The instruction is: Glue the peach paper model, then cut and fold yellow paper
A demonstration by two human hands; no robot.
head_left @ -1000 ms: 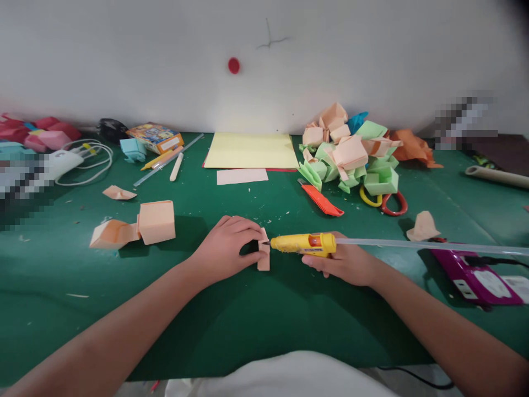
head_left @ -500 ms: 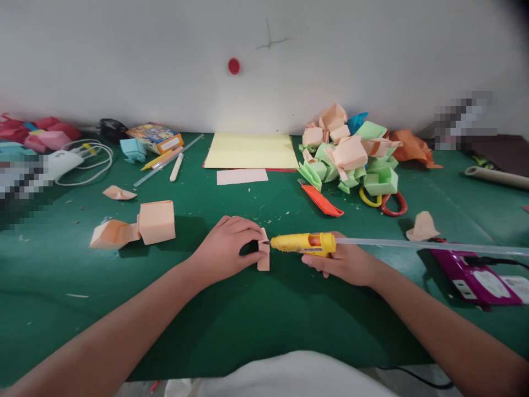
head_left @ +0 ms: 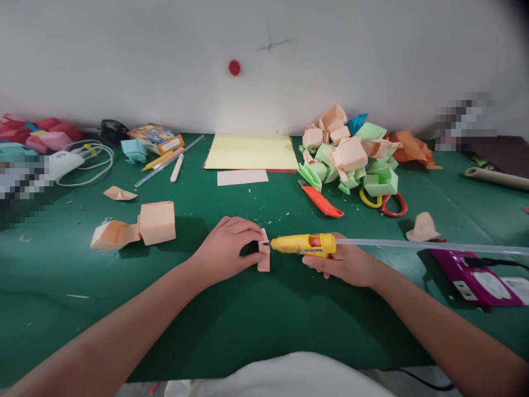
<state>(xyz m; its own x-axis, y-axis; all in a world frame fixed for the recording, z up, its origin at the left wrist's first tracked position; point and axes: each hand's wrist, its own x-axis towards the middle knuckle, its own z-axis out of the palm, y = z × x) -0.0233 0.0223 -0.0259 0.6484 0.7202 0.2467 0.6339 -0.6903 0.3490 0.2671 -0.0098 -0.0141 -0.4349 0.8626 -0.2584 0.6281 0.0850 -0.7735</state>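
— Moved since the earlier frames? Hardly at all: both hands fixed in place, view shifted down by a hair.

— Left hand [head_left: 225,247]?

— Curled over a small peach folded paper piece [head_left: 263,257], fingers pinching it against the green tabletop [head_left: 248,320], near the middle, somewhat toward the near edge.

— Right hand [head_left: 345,263]?

— Clenched around the grip of a yellow glue gun [head_left: 303,244], barrel level, nozzle touching the paper piece's upper right side. Clear glue stick [head_left: 430,246] jutting from the back of the gun toward the right edge.

— Around them?

— Left of the left hand, well apart: a peach paper box [head_left: 156,222] touching a flattened peach paper shape [head_left: 111,235]. Toward the far edge: a yellow paper sheet [head_left: 252,150] with a pale pink slip [head_left: 242,177] just in front. Right of those: an orange utility knife [head_left: 322,201], then a heap of green and peach folded papers [head_left: 351,157] with scissors [head_left: 384,201] at its base. Near the right edge: a purple power strip [head_left: 475,275], just beyond the right forearm.
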